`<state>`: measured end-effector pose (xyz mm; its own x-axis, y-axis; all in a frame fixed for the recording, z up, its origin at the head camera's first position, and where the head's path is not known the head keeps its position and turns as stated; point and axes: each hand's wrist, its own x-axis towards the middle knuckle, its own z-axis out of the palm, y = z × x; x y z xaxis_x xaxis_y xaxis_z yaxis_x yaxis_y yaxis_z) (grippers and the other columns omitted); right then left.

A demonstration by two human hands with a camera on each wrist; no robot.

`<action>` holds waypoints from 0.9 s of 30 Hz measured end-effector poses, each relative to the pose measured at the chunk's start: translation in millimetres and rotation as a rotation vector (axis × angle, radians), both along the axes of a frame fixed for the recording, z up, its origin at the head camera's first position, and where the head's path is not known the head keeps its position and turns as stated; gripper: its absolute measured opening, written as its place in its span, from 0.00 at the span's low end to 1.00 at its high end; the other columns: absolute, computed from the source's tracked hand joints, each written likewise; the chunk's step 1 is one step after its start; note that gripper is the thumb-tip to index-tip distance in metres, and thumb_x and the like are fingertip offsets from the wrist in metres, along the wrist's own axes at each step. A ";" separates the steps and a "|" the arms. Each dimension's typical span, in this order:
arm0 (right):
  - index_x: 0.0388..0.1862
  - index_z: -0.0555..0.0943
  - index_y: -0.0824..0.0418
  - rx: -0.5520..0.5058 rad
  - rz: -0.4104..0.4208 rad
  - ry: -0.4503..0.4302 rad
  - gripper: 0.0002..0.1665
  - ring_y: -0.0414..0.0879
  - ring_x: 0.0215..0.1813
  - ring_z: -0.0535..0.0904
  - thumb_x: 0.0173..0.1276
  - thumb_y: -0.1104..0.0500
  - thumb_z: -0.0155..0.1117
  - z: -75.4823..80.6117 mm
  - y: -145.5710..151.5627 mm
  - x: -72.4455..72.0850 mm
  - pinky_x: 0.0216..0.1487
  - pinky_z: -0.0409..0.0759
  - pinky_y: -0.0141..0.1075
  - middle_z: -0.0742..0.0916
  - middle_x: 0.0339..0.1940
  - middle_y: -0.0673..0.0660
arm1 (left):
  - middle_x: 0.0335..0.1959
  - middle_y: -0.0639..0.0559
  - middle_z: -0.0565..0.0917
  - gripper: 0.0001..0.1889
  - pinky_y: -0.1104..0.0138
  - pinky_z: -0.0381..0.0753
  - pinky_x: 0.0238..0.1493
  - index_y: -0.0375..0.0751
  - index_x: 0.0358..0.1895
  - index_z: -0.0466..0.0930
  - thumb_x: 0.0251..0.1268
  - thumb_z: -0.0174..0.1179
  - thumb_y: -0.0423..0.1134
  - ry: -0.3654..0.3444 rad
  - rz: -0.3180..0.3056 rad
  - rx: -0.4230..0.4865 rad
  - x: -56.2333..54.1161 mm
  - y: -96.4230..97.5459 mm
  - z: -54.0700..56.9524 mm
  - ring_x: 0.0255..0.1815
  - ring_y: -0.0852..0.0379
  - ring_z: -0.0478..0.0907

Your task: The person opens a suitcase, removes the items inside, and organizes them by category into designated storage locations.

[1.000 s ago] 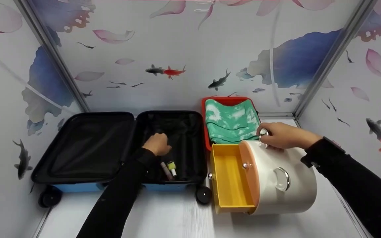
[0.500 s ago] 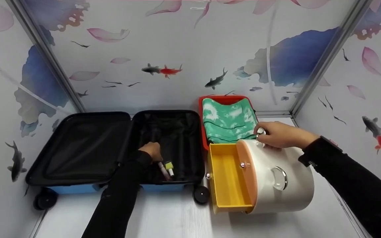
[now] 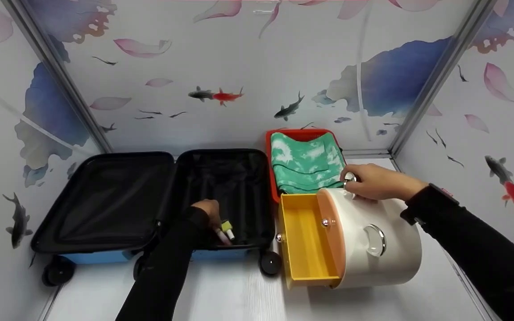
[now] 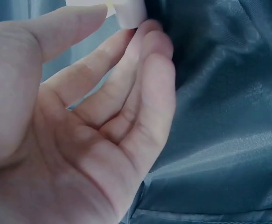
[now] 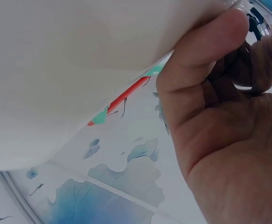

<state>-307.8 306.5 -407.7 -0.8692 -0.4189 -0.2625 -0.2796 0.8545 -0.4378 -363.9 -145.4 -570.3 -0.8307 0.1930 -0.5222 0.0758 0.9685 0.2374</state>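
In the head view my left hand (image 3: 209, 210) reaches down into the right half of the black-lined suitcase (image 3: 243, 178). Its fingertips are at a slim pinkish tube (image 3: 223, 237), beside a small yellow-green item with a white end (image 3: 227, 226). The left wrist view shows loosely bent fingers, with thumb and index apart near a pale cylinder (image 4: 130, 14); no firm hold shows. My right hand (image 3: 370, 182) grips the chrome handle (image 3: 350, 177) on a rounded white drawer box (image 3: 386, 258). Its yellow drawer (image 3: 310, 236) is pulled out to the left.
A red basket (image 3: 269, 169) with a folded green-and-white cloth (image 3: 308, 156) stands behind the drawer box. The other suitcase half (image 3: 114, 200) lies spread at left. Black wheels (image 3: 271, 263) stick out in front. Printed wall panels enclose the back and sides.
My left hand has moved down and toward the front of the suitcase, to the pinkish tube. The right hand keeps its grip on the handle. The head view has shifted slightly.
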 end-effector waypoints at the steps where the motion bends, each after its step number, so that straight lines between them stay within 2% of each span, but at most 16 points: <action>1: 0.59 0.82 0.57 0.001 -0.002 -0.002 0.16 0.44 0.22 0.78 0.77 0.57 0.57 0.3 0.1 0.1 0.35 0.79 0.39 0.84 0.26 0.51 | 0.43 0.40 0.86 0.04 0.61 0.73 0.34 0.38 0.31 0.87 0.61 0.74 0.32 -0.009 -0.003 -0.004 -0.7 0.5 -0.7 0.36 0.47 0.76; 4: 0.59 0.82 0.57 -0.004 -0.009 -0.015 0.16 0.43 0.21 0.78 0.77 0.57 0.57 0.4 0.0 0.4 0.32 0.79 0.39 0.84 0.26 0.51 | 0.35 0.44 0.82 0.08 0.62 0.71 0.30 0.41 0.27 0.84 0.62 0.72 0.30 -0.029 -0.011 -0.012 -1.7 1.1 -3.2 0.31 0.49 0.73; 10: 0.59 0.81 0.57 -0.009 -0.009 -0.026 0.15 0.43 0.21 0.78 0.78 0.57 0.58 0.2 0.2 0.8 0.30 0.79 0.39 0.84 0.26 0.52 | 0.33 0.47 0.80 0.09 0.61 0.70 0.31 0.42 0.29 0.86 0.70 0.72 0.33 -0.073 -0.007 -0.004 0.8 2.4 -5.1 0.30 0.50 0.73; 15: 0.59 0.81 0.57 -0.009 -0.003 -0.013 0.15 0.43 0.20 0.77 0.78 0.56 0.58 0.0 0.2 0.2 0.29 0.79 0.39 0.85 0.26 0.52 | 0.41 0.44 0.84 0.01 0.60 0.71 0.32 0.37 0.40 0.90 0.70 0.71 0.31 -0.047 0.030 0.031 6.1 4.3 -1.5 0.33 0.49 0.74; 18: 0.59 0.82 0.57 -0.008 -0.005 -0.012 0.15 0.43 0.20 0.78 0.78 0.56 0.58 0.6 0.4 0.3 0.29 0.79 0.39 0.85 0.26 0.52 | 0.46 0.41 0.86 0.07 0.60 0.72 0.34 0.34 0.49 0.90 0.72 0.69 0.29 -0.011 0.048 0.051 9.5 5.3 1.8 0.35 0.48 0.77; 23: 0.59 0.81 0.57 -0.008 -0.005 -0.019 0.15 0.44 0.21 0.78 0.78 0.56 0.58 0.9 0.4 0.5 0.30 0.80 0.39 0.85 0.27 0.52 | 0.50 0.36 0.90 0.07 0.59 0.81 0.40 0.33 0.50 0.92 0.75 0.68 0.29 0.033 0.039 0.049 10.5 6.2 2.2 0.42 0.44 0.86; 24: 0.59 0.81 0.57 -0.007 -0.002 -0.019 0.15 0.44 0.21 0.78 0.79 0.56 0.58 1.0 0.2 0.5 0.31 0.80 0.39 0.85 0.27 0.52 | 0.52 0.35 0.90 0.07 0.57 0.84 0.43 0.33 0.50 0.92 0.75 0.69 0.29 0.031 0.040 0.047 9.1 6.5 1.5 0.45 0.42 0.88; 25: 0.59 0.81 0.57 -0.006 0.002 -0.017 0.15 0.44 0.21 0.78 0.79 0.56 0.58 1.0 0.0 0.4 0.31 0.80 0.40 0.85 0.27 0.52 | 0.54 0.35 0.90 0.08 0.57 0.86 0.45 0.35 0.51 0.92 0.74 0.71 0.32 0.039 0.021 0.057 -2.8 0.8 -16.5 0.48 0.42 0.89; 27: 0.59 0.81 0.57 -0.005 0.009 -0.014 0.15 0.43 0.21 0.78 0.79 0.56 0.57 0.8 -0.2 0.3 0.32 0.80 0.40 0.84 0.26 0.52 | 0.56 0.34 0.89 0.09 0.54 0.89 0.52 0.34 0.52 0.92 0.73 0.72 0.32 0.042 0.021 0.060 -5.0 1.4 -18.8 0.54 0.38 0.89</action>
<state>-307.5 306.4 -406.9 -0.8618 -0.4279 -0.2722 -0.2812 0.8499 -0.4457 -368.9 -144.1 -589.1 -0.8557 0.2053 -0.4749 0.0666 0.9540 0.2924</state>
